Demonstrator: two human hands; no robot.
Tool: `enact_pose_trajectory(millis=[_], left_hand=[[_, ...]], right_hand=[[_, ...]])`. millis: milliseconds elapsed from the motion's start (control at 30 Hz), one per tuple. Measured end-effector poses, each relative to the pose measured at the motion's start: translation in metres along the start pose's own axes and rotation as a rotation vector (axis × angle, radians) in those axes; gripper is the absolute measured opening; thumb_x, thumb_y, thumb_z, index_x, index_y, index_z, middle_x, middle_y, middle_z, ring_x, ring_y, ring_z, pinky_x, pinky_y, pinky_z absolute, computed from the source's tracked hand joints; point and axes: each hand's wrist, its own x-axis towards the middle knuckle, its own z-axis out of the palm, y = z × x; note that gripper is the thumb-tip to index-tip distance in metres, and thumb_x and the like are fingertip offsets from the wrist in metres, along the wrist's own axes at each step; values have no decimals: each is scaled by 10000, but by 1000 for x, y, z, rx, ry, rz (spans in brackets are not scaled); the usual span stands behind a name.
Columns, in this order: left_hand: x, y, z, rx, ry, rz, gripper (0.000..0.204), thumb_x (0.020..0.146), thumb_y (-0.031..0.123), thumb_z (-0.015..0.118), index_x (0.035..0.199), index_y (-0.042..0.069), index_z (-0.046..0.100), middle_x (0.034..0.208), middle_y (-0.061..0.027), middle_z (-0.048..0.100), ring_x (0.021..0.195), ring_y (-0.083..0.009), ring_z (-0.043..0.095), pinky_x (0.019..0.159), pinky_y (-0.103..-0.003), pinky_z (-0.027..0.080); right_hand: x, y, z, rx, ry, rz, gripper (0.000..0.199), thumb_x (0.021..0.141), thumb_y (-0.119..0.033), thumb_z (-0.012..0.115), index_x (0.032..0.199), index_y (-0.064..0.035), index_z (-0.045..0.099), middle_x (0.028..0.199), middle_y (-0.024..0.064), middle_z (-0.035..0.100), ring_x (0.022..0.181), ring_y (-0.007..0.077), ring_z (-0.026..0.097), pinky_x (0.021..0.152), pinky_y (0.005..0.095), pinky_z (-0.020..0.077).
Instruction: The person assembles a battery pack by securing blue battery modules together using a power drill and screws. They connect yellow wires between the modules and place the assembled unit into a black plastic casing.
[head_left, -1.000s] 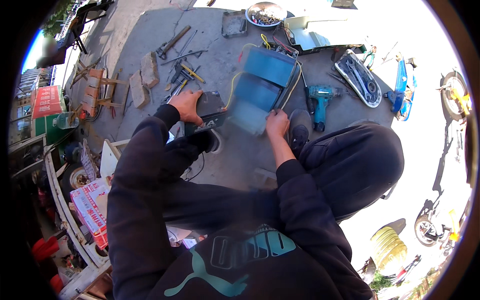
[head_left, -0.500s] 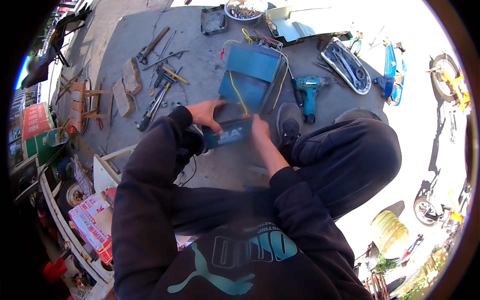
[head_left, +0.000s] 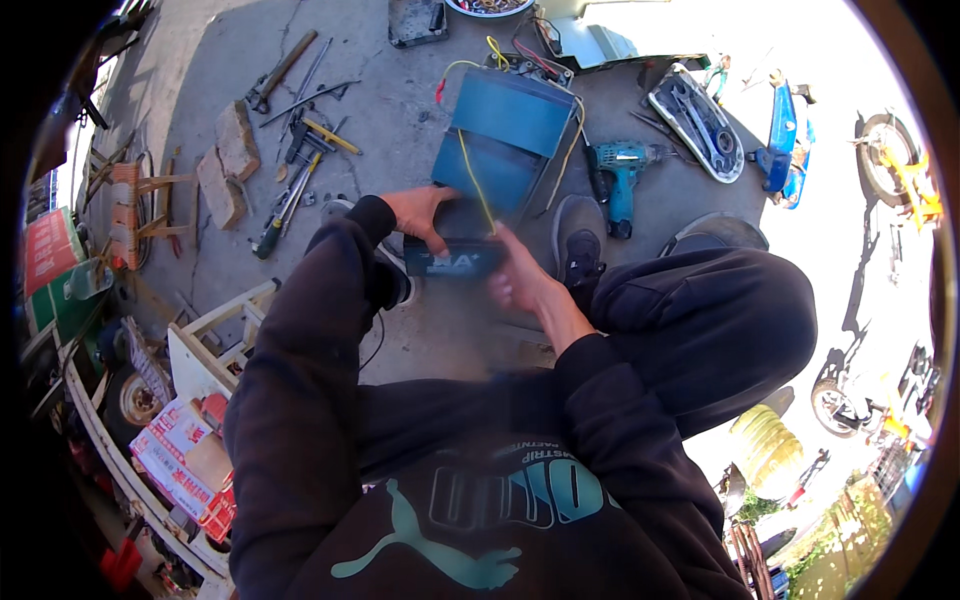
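Observation:
A dark, box-shaped battery [head_left: 455,262] with pale lettering on its side is tilted up between my legs. My left hand [head_left: 418,215] grips its left end, thumb over the near top edge and the other fingers behind. At the right end, my right hand [head_left: 525,272] has its fingertips pinched at the lower end of a yellow wire [head_left: 467,165], its other fingers curled by the battery's side. What exactly lies between those fingertips is partly hidden. Just beyond are two blue-topped blocks [head_left: 510,115] that look like batteries, with the wire crossing one of them.
A teal cordless drill [head_left: 622,185] lies to the right, near a tray of wrenches [head_left: 700,125]. Bricks [head_left: 222,185], a hammer [head_left: 280,72] and several hand tools [head_left: 300,165] are on the left. Beyond stand a metal bowl [head_left: 490,8] and a pale casing [head_left: 610,40].
My right hand has shifted from holding the battery's right end to the wire's end, its fingers now curled lower. The left hand keeps its grip. The view has shifted slightly.

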Motion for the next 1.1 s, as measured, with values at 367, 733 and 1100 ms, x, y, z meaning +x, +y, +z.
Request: enact_pose_trajectory(millis=[367,733,1100], left_hand=[[-38,5,31,272,382,41,762,798,437,812,1331,-70,611,1417,-270,557,1298,-392,558,1107,-416,435],[-14,3,123,-268,1155,-489,747,892,578,658,1368,6,591,1191,-294,683,1150,-438,642,1001,-461,482],[12,19,115,-30,1186,-696,539,876,382,731,1273,30,639,1139,-216,706,1079,-426,660,942,-498,506]], right_hand=[[10,5,10,137,108,12,721,809,-873,474,933,-163,479,552,-71,254,428,77,245,416,252,183],[25,8,-4,120,-5,97,795,807,-945,319,829,-167,480,567,-70,250,464,88,246,440,241,207],[20,5,15,176,105,65,828,914,-859,286,900,-87,585,574,-71,293,443,89,238,422,255,197]])
